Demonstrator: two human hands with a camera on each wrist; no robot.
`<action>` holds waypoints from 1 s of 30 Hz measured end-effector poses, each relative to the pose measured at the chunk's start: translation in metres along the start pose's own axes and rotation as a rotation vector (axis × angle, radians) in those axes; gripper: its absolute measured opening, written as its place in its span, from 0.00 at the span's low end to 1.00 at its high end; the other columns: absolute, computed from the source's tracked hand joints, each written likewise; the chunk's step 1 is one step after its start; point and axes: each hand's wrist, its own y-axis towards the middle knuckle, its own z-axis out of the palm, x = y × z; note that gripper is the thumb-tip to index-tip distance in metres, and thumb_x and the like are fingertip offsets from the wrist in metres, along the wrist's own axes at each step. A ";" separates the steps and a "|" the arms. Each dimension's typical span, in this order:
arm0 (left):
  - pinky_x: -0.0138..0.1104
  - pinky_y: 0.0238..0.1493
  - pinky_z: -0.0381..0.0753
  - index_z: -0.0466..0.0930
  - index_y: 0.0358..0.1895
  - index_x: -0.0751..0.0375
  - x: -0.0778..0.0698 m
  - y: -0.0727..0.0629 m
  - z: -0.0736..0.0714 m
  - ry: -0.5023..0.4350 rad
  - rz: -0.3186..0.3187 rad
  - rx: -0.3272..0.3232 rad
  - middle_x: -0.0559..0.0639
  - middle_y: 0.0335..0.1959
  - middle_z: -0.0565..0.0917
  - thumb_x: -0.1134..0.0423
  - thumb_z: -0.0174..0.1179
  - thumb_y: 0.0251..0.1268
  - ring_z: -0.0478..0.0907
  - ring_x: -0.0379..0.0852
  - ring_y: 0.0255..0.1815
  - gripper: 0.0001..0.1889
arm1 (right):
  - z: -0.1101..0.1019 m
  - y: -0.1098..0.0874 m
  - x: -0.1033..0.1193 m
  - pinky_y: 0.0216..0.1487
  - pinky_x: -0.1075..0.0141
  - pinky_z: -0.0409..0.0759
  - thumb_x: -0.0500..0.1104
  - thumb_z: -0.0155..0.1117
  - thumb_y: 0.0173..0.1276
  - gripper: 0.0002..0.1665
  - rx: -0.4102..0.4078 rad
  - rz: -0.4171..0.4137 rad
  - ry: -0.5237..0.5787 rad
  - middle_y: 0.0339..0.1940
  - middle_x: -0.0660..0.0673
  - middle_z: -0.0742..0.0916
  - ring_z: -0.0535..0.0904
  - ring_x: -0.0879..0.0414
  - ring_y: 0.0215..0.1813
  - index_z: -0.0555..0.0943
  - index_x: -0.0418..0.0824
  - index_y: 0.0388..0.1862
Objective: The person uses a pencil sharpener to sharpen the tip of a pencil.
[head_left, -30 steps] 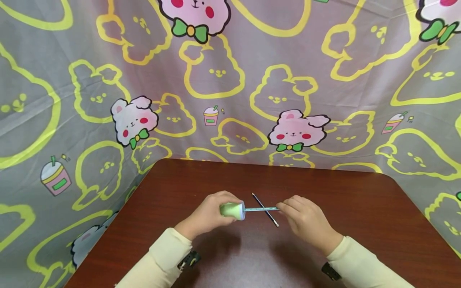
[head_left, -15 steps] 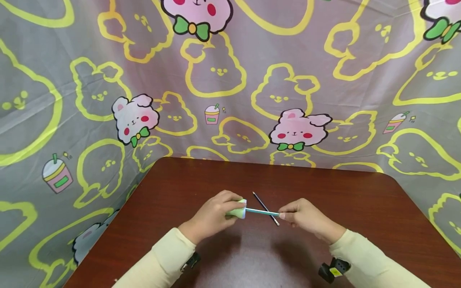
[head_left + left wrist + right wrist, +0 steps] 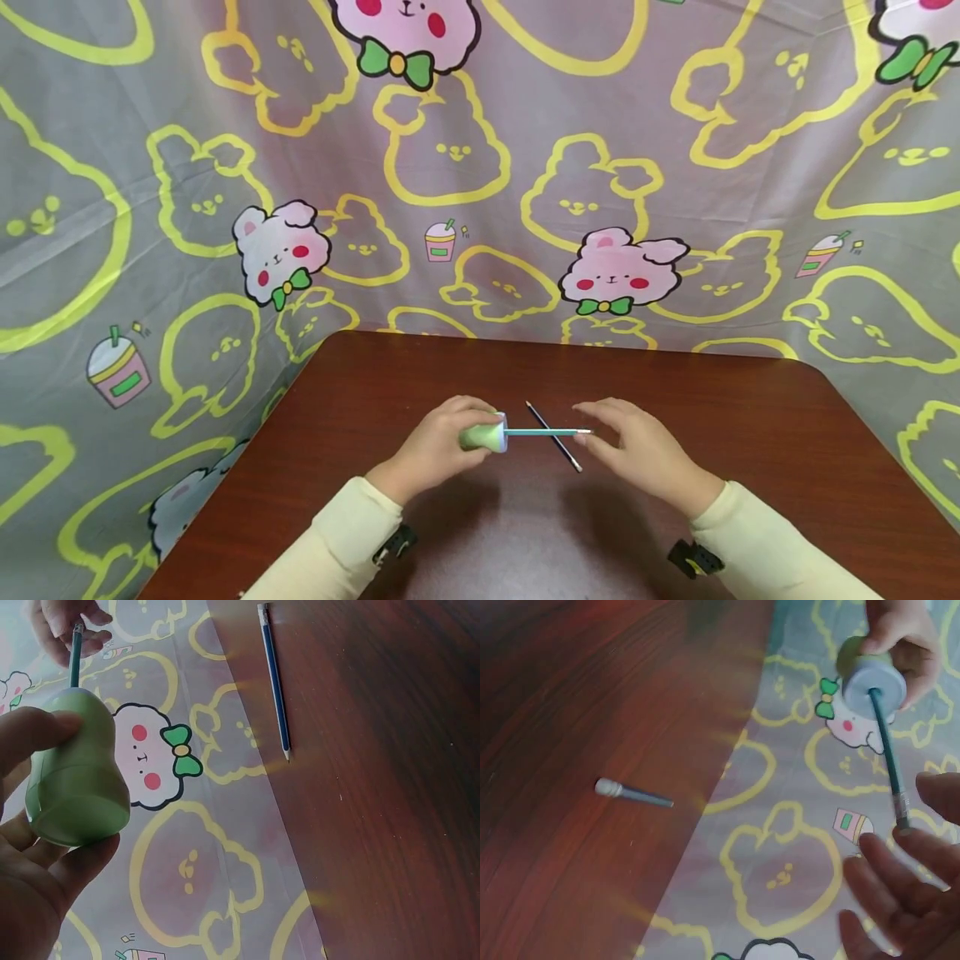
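My left hand (image 3: 429, 452) grips a light green, pear-shaped pencil sharpener (image 3: 79, 776), thumb and fingers on opposite sides of it. Out of its pale round end (image 3: 876, 686) sticks a teal pencil (image 3: 534, 432), its tip hidden inside and its eraser end pointing right. Close to that eraser end is my right hand (image 3: 647, 452), with thumb and fingers spread apart. In the right wrist view the eraser end overlaps a fingertip; whether they touch I cannot tell. The sharpener and pencil are held above the table.
A dark blue pencil (image 3: 566, 452) with a white eraser end lies slantwise on the brown wooden table (image 3: 420, 379), beyond the hands. Patterned cloth (image 3: 495, 225) with cartoon bears hangs behind the table and along its sides.
My right hand pinched the teal pencil's end half a second ago; its fingers have since spread off it. The pencil still sticks out of the sharpener, which stays in my left hand.
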 end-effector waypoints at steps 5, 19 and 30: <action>0.34 0.50 0.78 0.85 0.48 0.62 0.001 0.001 0.000 -0.062 -0.032 0.018 0.49 0.46 0.83 0.72 0.71 0.45 0.79 0.46 0.49 0.20 | 0.008 -0.002 -0.010 0.41 0.57 0.80 0.47 0.72 0.58 0.20 -0.239 -0.362 -0.224 0.41 0.50 0.86 0.81 0.55 0.42 0.84 0.41 0.49; 0.31 0.45 0.79 0.85 0.48 0.62 -0.005 0.002 -0.002 -0.120 -0.081 0.082 0.49 0.46 0.83 0.72 0.72 0.46 0.79 0.46 0.47 0.21 | 0.023 0.002 -0.013 0.26 0.64 0.73 0.44 0.49 0.76 0.19 -0.541 -0.709 -0.304 0.25 0.51 0.83 0.76 0.57 0.26 0.84 0.38 0.32; 0.30 0.46 0.79 0.86 0.45 0.61 -0.006 0.001 0.003 0.138 0.207 -0.023 0.52 0.47 0.82 0.73 0.73 0.42 0.78 0.46 0.49 0.21 | 0.010 -0.004 -0.002 0.23 0.70 0.73 0.44 0.59 0.71 0.13 0.004 -0.205 0.076 0.21 0.53 0.83 0.73 0.66 0.23 0.86 0.40 0.32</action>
